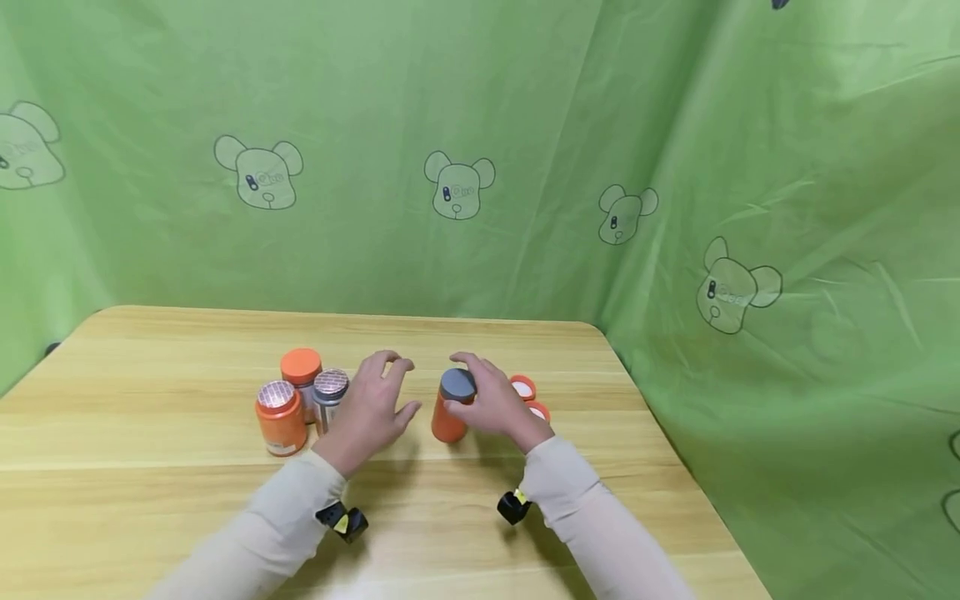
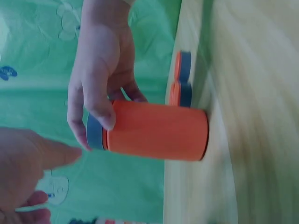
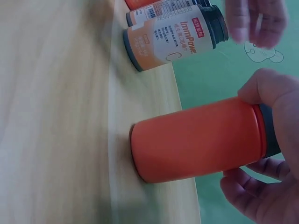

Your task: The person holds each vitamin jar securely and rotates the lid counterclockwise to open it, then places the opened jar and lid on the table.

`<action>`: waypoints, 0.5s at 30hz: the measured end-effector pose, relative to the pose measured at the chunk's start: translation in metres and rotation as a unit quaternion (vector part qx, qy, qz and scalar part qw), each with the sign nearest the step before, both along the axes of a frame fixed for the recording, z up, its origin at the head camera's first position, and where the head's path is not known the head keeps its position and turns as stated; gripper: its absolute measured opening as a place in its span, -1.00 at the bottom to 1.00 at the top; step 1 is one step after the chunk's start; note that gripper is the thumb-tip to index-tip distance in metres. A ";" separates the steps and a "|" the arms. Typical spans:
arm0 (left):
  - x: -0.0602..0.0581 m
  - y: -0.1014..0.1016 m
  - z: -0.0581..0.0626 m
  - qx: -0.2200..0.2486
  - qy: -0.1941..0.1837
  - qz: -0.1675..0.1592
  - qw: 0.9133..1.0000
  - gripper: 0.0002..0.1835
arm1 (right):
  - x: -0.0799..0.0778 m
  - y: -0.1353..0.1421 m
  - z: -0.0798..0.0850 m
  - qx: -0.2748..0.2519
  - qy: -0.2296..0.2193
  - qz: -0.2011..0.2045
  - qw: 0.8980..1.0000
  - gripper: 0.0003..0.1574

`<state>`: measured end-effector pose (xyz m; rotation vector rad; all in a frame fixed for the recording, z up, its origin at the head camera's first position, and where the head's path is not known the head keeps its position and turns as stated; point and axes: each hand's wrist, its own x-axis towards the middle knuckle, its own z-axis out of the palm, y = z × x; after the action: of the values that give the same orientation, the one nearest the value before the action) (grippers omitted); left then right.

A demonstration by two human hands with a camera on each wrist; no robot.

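Observation:
An orange bottle (image 1: 447, 422) with a dark grey cap (image 1: 457, 383) stands upright on the table. Around its top, my right hand (image 1: 497, 402) grips with the thumb at the neck and fingers about the cap, as the left wrist view also shows. My left hand (image 1: 369, 410) is held in the air to the left of that bottle, fingers relaxed and holding nothing. Just beyond it, partly hidden by the hand, stands a dark bottle with a foil-sealed mouth (image 1: 331, 385); in the right wrist view a bottle's white-and-orange label (image 3: 173, 39) shows.
Left of the hands are an orange bottle with a foil seal (image 1: 282, 427) and a bottle with an orange cap (image 1: 302, 367). Two loose caps (image 2: 182, 67) lie beyond my right hand. A green curtain (image 1: 360, 250) hangs behind the wooden table (image 1: 150, 500).

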<state>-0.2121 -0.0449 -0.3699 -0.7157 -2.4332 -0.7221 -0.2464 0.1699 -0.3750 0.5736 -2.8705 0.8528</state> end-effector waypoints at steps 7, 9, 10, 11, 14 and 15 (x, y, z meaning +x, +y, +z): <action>0.011 0.019 -0.001 0.034 -0.079 -0.081 0.993 -0.18 | 0.015 0.005 0.000 -0.003 -0.007 0.003 1.000 -0.30; 0.013 0.023 -0.003 0.018 -0.115 -0.082 0.990 -0.07 | 0.018 0.005 0.000 -0.009 -0.002 0.007 1.000 -0.38; 0.013 0.024 -0.004 0.008 -0.130 -0.082 0.988 -0.03 | 0.020 0.005 0.000 -0.014 0.000 0.008 1.000 -0.42; 0.013 0.025 -0.006 -0.001 -0.144 -0.081 0.986 0.01 | 0.021 0.005 0.000 -0.020 0.002 0.009 1.000 -0.45; 0.014 0.027 -0.010 -0.025 -0.168 -0.084 0.982 0.07 | 0.025 0.005 0.000 -0.047 -0.001 0.012 0.999 -0.53; 0.014 0.028 -0.012 -0.028 -0.172 -0.086 0.981 0.07 | 0.026 0.005 -0.001 -0.058 -0.005 0.013 0.998 -0.55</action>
<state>-0.1979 -0.0169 -0.3814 -0.8965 -2.7357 -0.9122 -0.2203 0.1746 -0.3755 0.5970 -2.8048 1.0200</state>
